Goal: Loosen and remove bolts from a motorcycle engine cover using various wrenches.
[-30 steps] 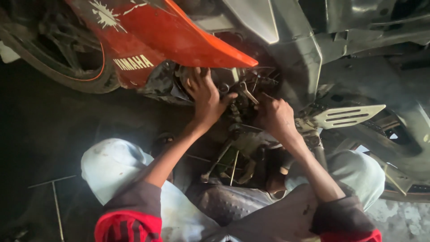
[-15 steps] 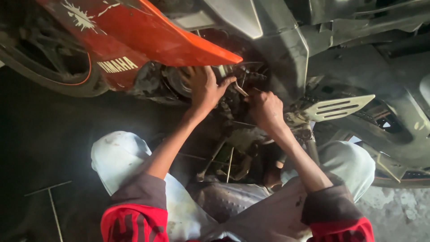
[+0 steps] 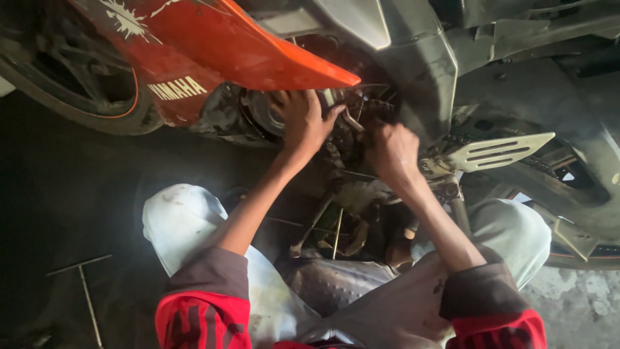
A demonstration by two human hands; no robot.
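Both hands buried in the motorcycle engine [image 3: 352,123] under the orange fairing [image 3: 245,52]: left hand [image 3: 302,119] spread flat on it, right hand [image 3: 391,152] fisted around something hidden, footpeg [image 3: 497,152] just right, T-wrench [image 3: 84,284] on the floor near left.

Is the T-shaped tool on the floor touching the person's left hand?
Apart. The head view shows the T-shaped tool lying on the dark floor, far from the left hand, which is up at the motorcycle engine.

left hand [image 3: 303,119] spread flat, right hand [image 3: 391,152] fisted, both arms outstretched
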